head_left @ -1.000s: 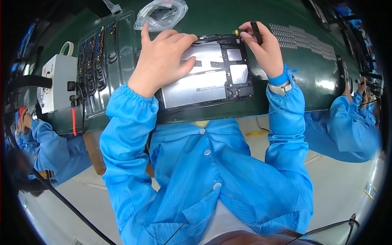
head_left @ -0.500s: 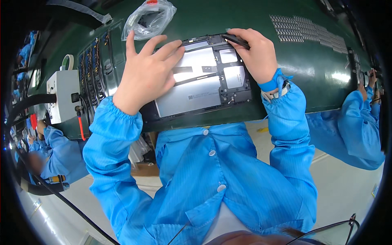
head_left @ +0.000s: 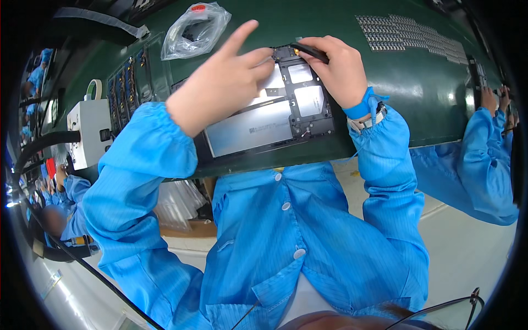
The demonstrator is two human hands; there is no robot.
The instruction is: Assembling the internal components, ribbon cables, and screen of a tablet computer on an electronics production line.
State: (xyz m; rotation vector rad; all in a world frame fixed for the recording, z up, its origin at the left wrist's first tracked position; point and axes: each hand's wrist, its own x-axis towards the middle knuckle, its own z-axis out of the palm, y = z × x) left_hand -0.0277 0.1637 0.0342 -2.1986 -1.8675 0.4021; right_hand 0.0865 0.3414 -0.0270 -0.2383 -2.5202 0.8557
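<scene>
Right hand (head_left: 340, 69) pinching black tool (head_left: 312, 53), tablet (head_left: 252, 132) beneath (left hand (head_left: 223, 85) above)

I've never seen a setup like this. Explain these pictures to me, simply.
There is no robot here: a person in blue workwear uses two bare hands. The view comes from a wide fisheye camera worn on the head, looking down, so straight edges look bent.

On the green table lies an opened flat device with silver panels. The right hand holds a slim black tool at its far edge. The left hand, slightly blurred, is over the device; I can't tell whether it grips anything.

Around them are a clear plastic bag, rows of small parts and a white box.
</scene>
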